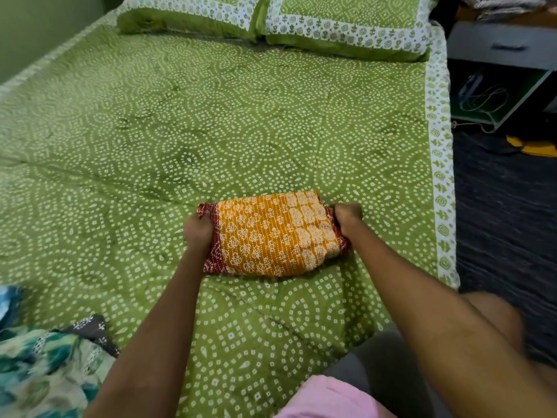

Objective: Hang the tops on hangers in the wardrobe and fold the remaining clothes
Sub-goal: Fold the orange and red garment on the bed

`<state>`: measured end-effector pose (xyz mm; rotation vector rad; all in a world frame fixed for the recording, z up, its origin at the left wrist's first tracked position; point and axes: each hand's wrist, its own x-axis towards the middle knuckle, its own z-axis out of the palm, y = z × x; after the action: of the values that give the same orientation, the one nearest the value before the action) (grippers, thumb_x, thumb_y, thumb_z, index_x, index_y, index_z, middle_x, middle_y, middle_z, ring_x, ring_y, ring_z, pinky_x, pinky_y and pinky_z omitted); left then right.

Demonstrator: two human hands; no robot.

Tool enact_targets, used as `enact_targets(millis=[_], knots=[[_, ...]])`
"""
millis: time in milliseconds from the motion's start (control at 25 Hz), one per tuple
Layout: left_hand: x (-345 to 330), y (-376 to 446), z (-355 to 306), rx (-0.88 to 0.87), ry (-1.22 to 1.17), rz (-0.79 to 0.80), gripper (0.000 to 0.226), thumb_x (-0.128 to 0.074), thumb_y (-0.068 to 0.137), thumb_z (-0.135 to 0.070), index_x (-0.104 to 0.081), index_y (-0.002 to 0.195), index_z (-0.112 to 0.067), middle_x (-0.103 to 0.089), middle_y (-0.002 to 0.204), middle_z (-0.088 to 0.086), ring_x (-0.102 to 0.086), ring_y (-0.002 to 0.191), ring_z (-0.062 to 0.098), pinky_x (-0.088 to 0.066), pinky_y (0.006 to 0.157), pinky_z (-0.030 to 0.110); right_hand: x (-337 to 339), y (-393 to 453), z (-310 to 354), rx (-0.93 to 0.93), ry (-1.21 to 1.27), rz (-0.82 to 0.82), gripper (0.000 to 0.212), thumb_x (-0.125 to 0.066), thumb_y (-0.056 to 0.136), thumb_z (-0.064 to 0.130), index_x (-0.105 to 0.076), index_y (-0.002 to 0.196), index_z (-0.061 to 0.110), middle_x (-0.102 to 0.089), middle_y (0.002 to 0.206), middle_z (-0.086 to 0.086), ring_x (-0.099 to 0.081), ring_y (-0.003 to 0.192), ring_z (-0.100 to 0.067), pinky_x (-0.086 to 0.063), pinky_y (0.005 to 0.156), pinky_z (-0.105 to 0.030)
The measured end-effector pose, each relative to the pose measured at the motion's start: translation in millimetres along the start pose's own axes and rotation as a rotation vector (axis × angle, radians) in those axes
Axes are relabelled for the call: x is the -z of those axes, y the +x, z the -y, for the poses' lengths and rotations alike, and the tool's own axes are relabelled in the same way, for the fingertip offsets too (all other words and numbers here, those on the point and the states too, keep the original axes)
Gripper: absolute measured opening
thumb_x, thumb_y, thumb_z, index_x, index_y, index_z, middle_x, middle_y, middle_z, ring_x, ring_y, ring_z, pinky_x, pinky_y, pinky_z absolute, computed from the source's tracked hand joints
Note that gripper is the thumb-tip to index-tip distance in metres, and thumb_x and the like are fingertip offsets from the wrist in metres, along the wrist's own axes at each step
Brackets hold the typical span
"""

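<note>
On bed (211,116), two hands grip one folded garment (271,233).

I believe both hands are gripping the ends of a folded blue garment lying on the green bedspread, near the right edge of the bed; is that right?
Not quite: the folded garment is orange with a white print and dark red edging, not blue, as the head view shows. The rest holds: the left hand and the right hand grip its two ends, and it lies on the green bedspread, near the bed's right edge.
</note>
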<state>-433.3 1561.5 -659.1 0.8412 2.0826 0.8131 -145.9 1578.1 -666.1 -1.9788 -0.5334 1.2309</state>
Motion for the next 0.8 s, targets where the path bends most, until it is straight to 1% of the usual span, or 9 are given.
enact_targets(millis=[120,200,280,360,440,560,640,720,800], knots=[[16,8,-23,-0.129,0.31,-0.031,0.044,-0.042,0.098,-0.033,-0.053,0.113,0.006,-0.059,0.106,0.02,-0.058,0.093,0.03,-0.048,0.079,0.036,-4,-3,24,0.26,-0.341,-0.088,0.018,-0.043,0.095,0.01,-0.052,0.08,0.006,-0.056,0.088,-0.008,-0.048,0.065,-0.014,-0.037,0.054,-0.025],[8,-4,-53,-0.484,0.392,-0.206,0.039,-0.041,0.098,-0.025,-0.046,0.128,0.0,-0.053,0.127,0.017,-0.053,0.111,0.03,-0.043,0.09,0.038,-21,-21,44,0.57,-0.477,-0.138,0.017,-0.038,0.096,0.01,-0.055,0.097,0.007,-0.055,0.097,-0.008,-0.05,0.081,-0.018,-0.037,0.061,-0.024],[-19,-23,-70,-0.761,0.324,-0.07,0.037,-0.038,0.099,-0.016,-0.042,0.135,-0.006,-0.047,0.136,0.013,-0.051,0.115,0.026,-0.043,0.094,0.038,-45,-36,44,0.824,-0.623,-0.022,0.028,-0.038,0.097,0.01,-0.049,0.122,0.005,-0.05,0.126,-0.013,-0.049,0.113,-0.025,-0.044,0.084,-0.029],[-46,-34,-50,-0.859,0.567,0.15,0.046,-0.031,0.101,-0.023,-0.027,0.145,-0.012,-0.026,0.153,0.011,-0.03,0.137,0.025,-0.024,0.114,0.043,-63,-40,12,0.909,-0.942,0.145,0.047,-0.033,0.101,0.022,-0.026,0.145,0.008,-0.021,0.154,-0.011,-0.017,0.143,-0.026,-0.019,0.116,-0.042],[-52,-39,2,-0.856,0.918,0.224,0.057,-0.008,0.099,-0.044,-0.005,0.149,-0.018,0.001,0.158,0.004,0.003,0.145,0.021,0.005,0.116,0.04,-54,-42,-36,0.926,-1.095,0.19,0.057,-0.021,0.101,0.039,-0.005,0.15,0.014,-0.001,0.158,-0.004,0.003,0.145,-0.02,0.002,0.118,-0.041],[-36,-55,48,-0.91,1.05,0.226,0.077,0.021,0.082,-0.062,0.008,0.147,-0.021,0.016,0.155,0.001,0.02,0.142,0.018,0.021,0.112,0.037,-16,-56,-92,1.012,-1.131,0.142,0.062,-0.01,0.097,0.049,-0.002,0.149,0.018,0.002,0.156,-0.001,0.002,0.145,-0.02,0.009,0.116,-0.037],[-35,-48,34,-0.905,1.066,0.228,0.084,0.016,0.08,-0.069,0.004,0.148,-0.021,0.011,0.156,0.003,0.016,0.143,0.021,0.019,0.112,0.04,4,-71,-109,1.04,-1.176,0.167,0.061,-0.01,0.096,0.051,0.001,0.149,0.022,0.007,0.155,-0.001,0.007,0.144,-0.021,0.009,0.116,-0.036],[-42,-28,-2,-0.853,1.018,0.288,0.084,-0.009,0.084,-0.071,-0.007,0.15,-0.018,-0.006,0.157,0.007,-0.004,0.145,0.027,0.004,0.115,0.046,13,-86,-105,0.957,-1.119,0.256,0.06,-0.023,0.097,0.047,-0.007,0.15,0.023,0.004,0.155,0.003,0.005,0.144,-0.017,0.002,0.117,-0.035],[-49,-9,-41,-0.809,0.98,0.441,0.084,-0.039,0.086,-0.068,-0.024,0.147,-0.012,-0.034,0.148,0.016,-0.034,0.134,0.032,-0.022,0.113,0.046,13,-105,-94,0.775,-0.704,0.215,0.04,-0.046,0.096,0.031,-0.045,0.134,0.018,-0.039,0.141,0.002,-0.035,0.131,-0.016,-0.03,0.108,-0.036]])
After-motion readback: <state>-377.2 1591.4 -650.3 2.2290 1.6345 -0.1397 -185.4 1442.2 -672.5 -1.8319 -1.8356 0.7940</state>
